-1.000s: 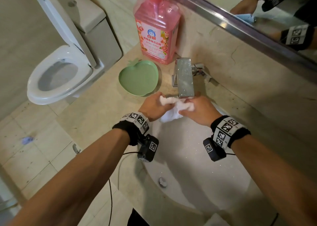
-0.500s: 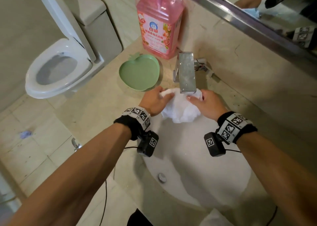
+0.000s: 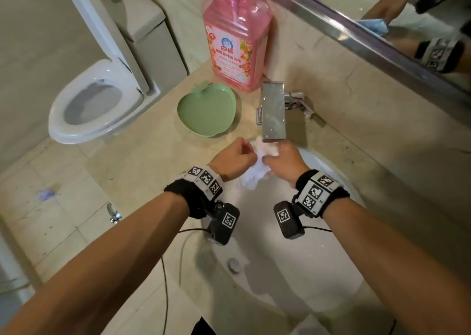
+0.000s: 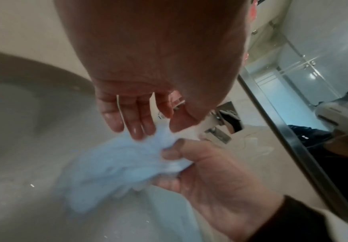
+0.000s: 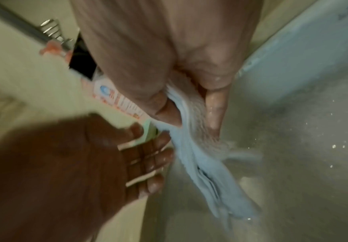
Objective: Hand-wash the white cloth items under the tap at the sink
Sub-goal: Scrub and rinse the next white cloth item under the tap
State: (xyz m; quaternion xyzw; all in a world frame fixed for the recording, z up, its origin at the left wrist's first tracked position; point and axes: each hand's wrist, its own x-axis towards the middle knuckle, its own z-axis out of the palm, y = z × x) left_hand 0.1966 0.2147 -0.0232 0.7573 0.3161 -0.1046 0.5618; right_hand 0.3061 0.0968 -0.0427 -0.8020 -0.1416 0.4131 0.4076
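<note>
The left hand (image 3: 235,157) pinches the upper left part of the white cloth (image 3: 254,173) with curled fingers, and the right hand (image 3: 285,160) holds the same cloth between its thumb and fingers, so both hands grasp it together. The cloth hangs just under the spout of the tap (image 3: 274,113), above the far edge of the sink (image 3: 293,271); its lower end falls free toward the basin. How many cloth pieces are in the bundle I cannot tell, because the hands cover the top and both wrist views are blurred (there the cloth looks pale blue). The water stream itself is hard to make out, only small drops shine on the basin.

Far left of the tap stands a toilet (image 3: 96,105) with its seat down. Nearer, just left of the tap, lies a green apple-shaped dish (image 3: 206,110) with nothing visible inside. Behind the tap, a little left, stands a pink bottle (image 3: 235,36) of liquid, its pump cut off by the picture edge; the label has Chinese characters "白猫", the smaller lines too small to read. To the right of the tap runs a mirror (image 3: 382,11), showing the hands partly.
</note>
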